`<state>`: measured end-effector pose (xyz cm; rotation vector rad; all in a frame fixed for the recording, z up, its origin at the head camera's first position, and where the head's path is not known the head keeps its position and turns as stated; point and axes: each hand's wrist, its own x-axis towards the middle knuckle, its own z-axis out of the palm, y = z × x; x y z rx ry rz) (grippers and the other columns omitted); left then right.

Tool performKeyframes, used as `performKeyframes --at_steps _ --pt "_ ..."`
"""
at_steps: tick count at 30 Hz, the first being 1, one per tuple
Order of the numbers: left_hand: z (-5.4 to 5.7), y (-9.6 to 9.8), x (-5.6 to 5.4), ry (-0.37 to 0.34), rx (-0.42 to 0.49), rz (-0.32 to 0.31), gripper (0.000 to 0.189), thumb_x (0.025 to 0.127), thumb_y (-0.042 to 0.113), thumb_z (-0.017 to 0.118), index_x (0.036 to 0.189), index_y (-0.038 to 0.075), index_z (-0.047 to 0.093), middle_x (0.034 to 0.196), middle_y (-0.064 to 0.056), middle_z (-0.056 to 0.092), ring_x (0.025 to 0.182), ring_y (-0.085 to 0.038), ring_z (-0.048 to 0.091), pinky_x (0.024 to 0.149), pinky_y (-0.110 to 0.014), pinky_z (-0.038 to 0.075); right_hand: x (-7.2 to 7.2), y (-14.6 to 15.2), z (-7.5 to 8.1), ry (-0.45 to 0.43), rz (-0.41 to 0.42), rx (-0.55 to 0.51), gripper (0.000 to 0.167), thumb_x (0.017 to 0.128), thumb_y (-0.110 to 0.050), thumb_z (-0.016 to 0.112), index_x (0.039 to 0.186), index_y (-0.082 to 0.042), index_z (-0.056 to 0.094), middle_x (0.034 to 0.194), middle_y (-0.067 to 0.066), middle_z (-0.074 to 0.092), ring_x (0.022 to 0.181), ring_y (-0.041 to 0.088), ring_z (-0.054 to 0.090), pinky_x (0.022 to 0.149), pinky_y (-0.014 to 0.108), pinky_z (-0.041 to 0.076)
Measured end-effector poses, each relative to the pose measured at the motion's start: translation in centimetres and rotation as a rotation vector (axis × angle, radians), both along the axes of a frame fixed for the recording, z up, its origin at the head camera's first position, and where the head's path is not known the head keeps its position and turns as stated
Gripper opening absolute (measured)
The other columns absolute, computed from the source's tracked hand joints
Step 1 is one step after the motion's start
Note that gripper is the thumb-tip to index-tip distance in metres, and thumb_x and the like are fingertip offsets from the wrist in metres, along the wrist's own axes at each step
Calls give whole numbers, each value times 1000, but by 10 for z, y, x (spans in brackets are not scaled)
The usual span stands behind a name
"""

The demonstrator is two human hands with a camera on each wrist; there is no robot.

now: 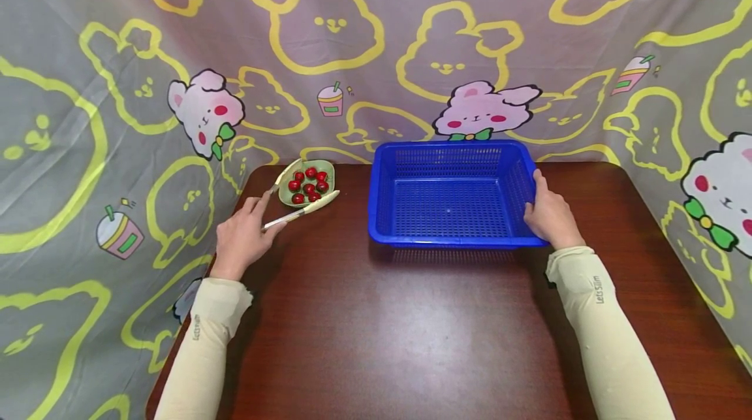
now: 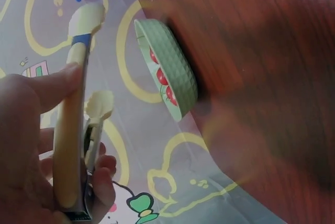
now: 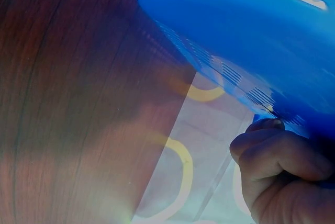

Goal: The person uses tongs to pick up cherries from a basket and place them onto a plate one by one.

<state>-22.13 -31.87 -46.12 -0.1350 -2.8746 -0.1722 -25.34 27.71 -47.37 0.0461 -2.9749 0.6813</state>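
My left hand (image 1: 242,237) holds a pair of tongs (image 1: 322,202) with cream tips and metal arms. The tongs are spread, one tip on either side of a small green dish (image 1: 327,166) with several red cherry tomatoes (image 1: 309,189) in it. In the left wrist view, thumb and fingers wrap the tongs (image 2: 72,130), and the dish's textured outer wall (image 2: 175,67) shows beyond. My right hand (image 1: 555,214) grips the right side of a blue plastic basket (image 1: 446,242), which has perforated walls and nothing inside. The right wrist view shows curled fingers (image 3: 277,153) at the basket's edge.
The dark brown wooden table (image 1: 376,328) has rounded back corners. A patterned cloth (image 1: 364,15) with cartoon bears and rabbits hangs behind and along both sides. The dish stands near the table's back left corner, and the basket is at the back, right of centre.
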Motion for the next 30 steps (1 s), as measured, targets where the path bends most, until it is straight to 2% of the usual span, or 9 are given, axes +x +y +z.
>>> performKeyframes --at_steps 3,8,21,26,30 --pt "-3 3 2 20 26 -12 81 91 48 76 155 10 46 135 -18 58 99 -42 69 65 -58 51 0 0 0 -1 0 1 76 96 -6 54 159 10 14 115 54 53 98 68 57 85 72 44" --pt "-7 7 6 23 54 -36 82 90 48 76 156 12 45 137 -16 58 103 -41 68 69 -58 52 -1 -1 0 -4 1 0 76 96 -6 54 159 10 15 116 53 53 99 68 57 85 71 44" --pt "-20 12 12 -77 72 -129 81 91 53 74 157 15 45 142 -14 58 106 -36 68 79 -56 55 -2 1 -2 10 1 3 76 95 -6 54 159 10 15 116 54 53 98 68 57 85 72 44" --pt "-24 15 13 -92 59 -193 80 91 54 74 156 18 46 139 -12 60 101 -35 68 79 -56 55 -2 1 -1 8 -4 3 77 95 -7 54 159 10 15 117 53 53 99 68 57 85 72 44" --pt "-30 15 14 -100 47 -245 78 89 52 77 154 18 49 128 -9 63 92 -29 66 74 -53 55 -1 0 -1 3 -5 1 76 95 -7 53 159 9 15 117 53 53 99 68 58 86 72 45"
